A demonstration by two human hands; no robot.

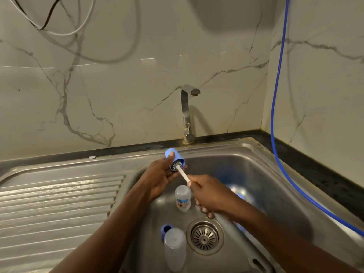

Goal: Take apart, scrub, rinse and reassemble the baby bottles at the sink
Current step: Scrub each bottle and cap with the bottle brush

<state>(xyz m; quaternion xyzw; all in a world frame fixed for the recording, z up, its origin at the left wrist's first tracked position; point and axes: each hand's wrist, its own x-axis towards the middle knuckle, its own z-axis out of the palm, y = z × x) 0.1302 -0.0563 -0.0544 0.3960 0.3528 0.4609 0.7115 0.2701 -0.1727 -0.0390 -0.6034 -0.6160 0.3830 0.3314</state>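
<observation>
Here we are over the basin, and the blue cap (178, 159) is up in the air above the back-left part of the sink (266, 174), lying on its side with its open mouth turned towards us. The left hand (159, 174) cradles it, thumb pressed on top, fingers curled underneath. Into that mouth goes the brush (182, 174): we see the bristles sitting inside the cap and the white shaft slanting down to the right hand (210, 196), which is wrapped tightly round it. A grey length runs on from under that hand towards the near right corner; it looks like the rest of the handle, though we cannot say for sure.

Down on the sink floor, a printed bottle (183, 198) lies just beneath the hands, no cap on it. Nearer to us lies a clear bottle (175, 249), with a blue ring (165, 229) touching its far end. The drain (204, 236) sits just right of that one. Something blue glints by the right wrist, too blurred to name.

Behind, the faucet (187, 113) stands at the sink's back edge with no water running. The ribbed drainboard (59, 203) stretches left, a blue hose (274, 119) trails down the right wall, and cables (59, 32) loop across the marble wall (118, 85).
</observation>
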